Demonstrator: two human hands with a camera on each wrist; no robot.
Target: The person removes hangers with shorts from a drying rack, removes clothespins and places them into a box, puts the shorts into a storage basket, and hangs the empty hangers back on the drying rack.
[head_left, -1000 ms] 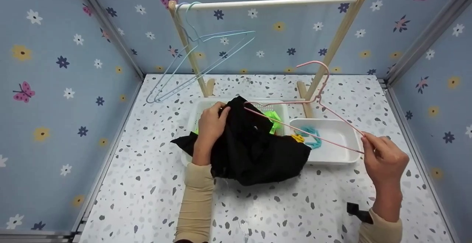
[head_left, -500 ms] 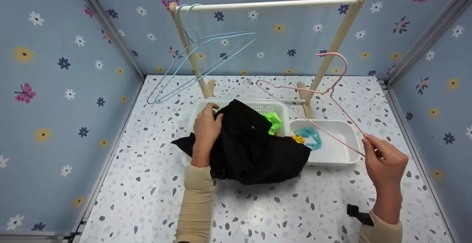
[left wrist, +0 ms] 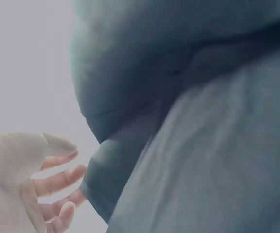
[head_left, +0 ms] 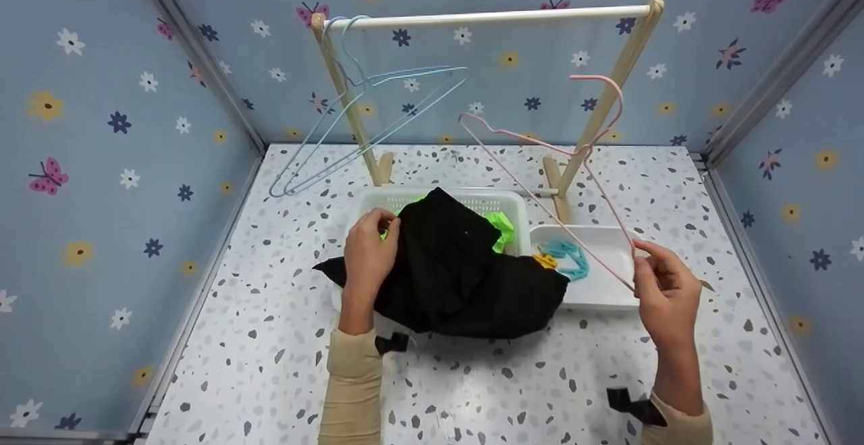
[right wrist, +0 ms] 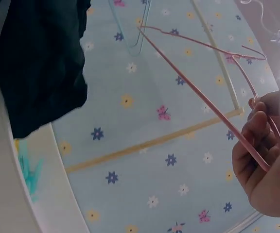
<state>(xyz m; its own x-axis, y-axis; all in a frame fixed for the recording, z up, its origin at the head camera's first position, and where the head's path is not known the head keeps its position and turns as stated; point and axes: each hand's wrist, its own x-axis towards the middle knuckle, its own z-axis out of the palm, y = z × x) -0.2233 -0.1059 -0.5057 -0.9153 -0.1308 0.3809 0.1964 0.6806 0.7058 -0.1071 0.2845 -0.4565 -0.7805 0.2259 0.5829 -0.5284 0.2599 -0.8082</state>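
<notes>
A crumpled black garment lies heaped over the white basket. At its left edge is my left hand, fingers loosely bent with nothing gripped. In the left wrist view this hand has its fingertips right beside the dark cloth. My right hand pinches one end of a pink wire hanger, which is raised with its hook up, its far end reaching toward the rack. The right wrist view shows the hanger running out of the curled fingers.
Behind the basket stands a rack with a white rail; two blue hangers hang at its left end. Bright green cloth shows in the basket. A white tray at right holds teal clips and yellow clips.
My left hand has slid left and lower, off the garment's top. The pink hanger has lifted and tilted up; my right hand has shifted left with it.
</notes>
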